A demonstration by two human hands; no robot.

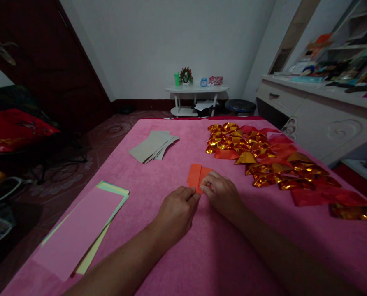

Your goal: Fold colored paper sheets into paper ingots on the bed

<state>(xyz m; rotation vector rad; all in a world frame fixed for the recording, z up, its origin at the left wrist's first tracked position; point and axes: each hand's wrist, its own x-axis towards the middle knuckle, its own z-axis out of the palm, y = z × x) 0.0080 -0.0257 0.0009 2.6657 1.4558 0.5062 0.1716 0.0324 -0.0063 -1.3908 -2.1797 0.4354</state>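
Observation:
A small folded sheet of orange paper (194, 174) lies at the middle of the pink-covered table, with a crease line running down it. My left hand (180, 206) pinches its near edge, thumb and fingers pressed together. On the right part of the same paper, my right hand (219, 189) is closed, its fingertips curled against the near right edge. The two hands almost meet at the paper's lower edge. Part of the sheet is hidden under the right fingers.
Folded gold foil pieces (247, 158) and red paper pieces (310, 197) spread over the table's right side. Grey sheets (154, 146) lie at the left back. A stack of pink, green and yellow paper (84, 226) sits front left. Beyond stands a white side table (197, 88).

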